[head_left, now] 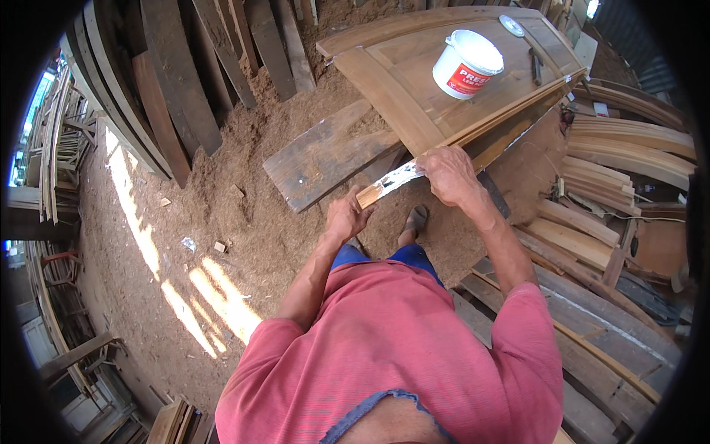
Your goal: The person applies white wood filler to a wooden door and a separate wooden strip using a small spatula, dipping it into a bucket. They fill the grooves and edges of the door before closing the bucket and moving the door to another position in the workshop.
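The left hand (pixel 346 217) holds the near end of a thin wooden stick (pixel 390 183). The right hand (pixel 449 172) grips its far end. It looks light and stiff, maybe sticky with white paste.

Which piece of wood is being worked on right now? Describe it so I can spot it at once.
Start at the panelled wooden door lying flat with a white bucket on it. Just below its near edge, the left hand and right hand hold a short narrow wooden strip. Unlike the bare planks around, it is smeared white.
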A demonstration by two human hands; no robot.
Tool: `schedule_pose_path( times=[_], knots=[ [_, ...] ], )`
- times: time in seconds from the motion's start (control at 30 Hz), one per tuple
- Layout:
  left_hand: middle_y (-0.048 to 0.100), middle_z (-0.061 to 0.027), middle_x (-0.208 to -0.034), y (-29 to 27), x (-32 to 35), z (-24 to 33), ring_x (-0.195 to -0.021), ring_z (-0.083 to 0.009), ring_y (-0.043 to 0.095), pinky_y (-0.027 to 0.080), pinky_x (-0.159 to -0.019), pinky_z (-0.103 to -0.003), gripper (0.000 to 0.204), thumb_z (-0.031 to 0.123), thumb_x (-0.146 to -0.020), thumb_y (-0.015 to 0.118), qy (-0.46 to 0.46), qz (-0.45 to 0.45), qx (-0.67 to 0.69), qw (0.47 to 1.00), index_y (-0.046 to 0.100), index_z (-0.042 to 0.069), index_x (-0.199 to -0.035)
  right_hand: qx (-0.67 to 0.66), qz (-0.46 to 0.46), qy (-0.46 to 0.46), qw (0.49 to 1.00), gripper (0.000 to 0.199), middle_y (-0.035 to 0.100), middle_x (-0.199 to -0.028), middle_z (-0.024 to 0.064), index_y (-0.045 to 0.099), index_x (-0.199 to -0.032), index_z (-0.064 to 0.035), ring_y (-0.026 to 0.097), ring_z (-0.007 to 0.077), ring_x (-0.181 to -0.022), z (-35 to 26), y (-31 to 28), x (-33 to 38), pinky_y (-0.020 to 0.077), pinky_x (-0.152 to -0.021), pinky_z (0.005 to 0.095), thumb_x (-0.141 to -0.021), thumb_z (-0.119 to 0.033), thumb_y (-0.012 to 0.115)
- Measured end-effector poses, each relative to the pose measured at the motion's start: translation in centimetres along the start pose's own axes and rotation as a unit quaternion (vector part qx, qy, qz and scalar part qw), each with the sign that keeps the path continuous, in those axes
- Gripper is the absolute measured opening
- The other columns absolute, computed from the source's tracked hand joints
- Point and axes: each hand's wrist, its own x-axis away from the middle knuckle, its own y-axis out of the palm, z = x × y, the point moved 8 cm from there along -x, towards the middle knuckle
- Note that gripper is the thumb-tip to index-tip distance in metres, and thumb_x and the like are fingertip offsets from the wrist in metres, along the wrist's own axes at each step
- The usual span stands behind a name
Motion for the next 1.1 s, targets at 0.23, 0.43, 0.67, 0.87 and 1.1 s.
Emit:
schedule_pose_path(
  times=[0.23,0.43,0.67,0.87,1.1],
  knots=[
    [0.072,-0.0206,-0.093,0.4,0.1,-0.7,-0.089,-0.0444,0.068,0.054,-0.078,-0.054,0.048,0.034,-0.087,0.075,0.027,0.018,0.027,0.999,0.057,0.018,-0.129,0.104,-0.014,-0.097,0.99,0.014,0.071,-0.077,0.0173,0.073,-0.075,-0.0086,0.07,0.0354,-0.086,-3.9,0.2,-5.9,0.044,-0.084,0.0504,-0.078,-0.008,0.059],
    [0.072,-0.0213,-0.095,0.2,0.2,-0.2,-0.092,-0.0445,0.068,0.055,-0.078,-0.051,0.049,0.032,-0.086,0.076,0.02,0.014,0.043,0.999,0.059,0.013,-0.128,0.095,-0.131,-0.058,0.985,0.015,0.072,-0.087,0.0212,0.074,-0.078,-0.0048,0.071,0.0368,-0.089,-3.4,1.4,-9.7,0.0433,-0.084,0.0538,-0.077,-0.007,0.06],
    [0.072,-0.02,-0.095,0.2,0.2,-0.7,-0.091,-0.0442,0.068,0.054,-0.077,-0.051,0.049,0.034,-0.087,0.076,0.026,0.019,0.045,0.998,0.058,0.015,-0.129,0.06,-0.128,-0.009,0.99,0.013,0.073,-0.09,0.0177,0.075,-0.081,-0.0089,0.07,0.0362,-0.095,-0.4,-1.2,-9.6,0.0494,-0.083,0.0498,-0.076,-0.008,0.063],
    [0.072,-0.0195,-0.094,0.4,0.2,-0.4,-0.091,-0.0438,0.068,0.054,-0.076,-0.051,0.049,0.036,-0.087,0.075,0.043,0.018,0.051,0.998,0.058,0.014,-0.128,-0.01,-0.16,0.032,0.987,0.013,0.073,-0.095,0.0171,0.076,-0.09,-0.0075,0.069,0.0362,-0.094,0.8,1.2,-7.4,0.0518,-0.084,0.0466,-0.079,-0.011,0.071],
    [0.071,-0.0217,-0.09,0.6,0.1,-1.4,-0.088,-0.0448,0.068,0.054,-0.074,-0.051,0.052,0.038,-0.087,0.076,0.04,0.021,0.031,0.999,0.057,0.012,-0.128,-0.299,-0.018,0.114,0.947,0.025,0.073,-0.099,0.0186,0.071,-0.107,-0.0028,0.071,0.034,-0.096,1.7,0.4,-0.1,0.0532,-0.085,0.0423,-0.085,-0.014,0.07]
  ],
)
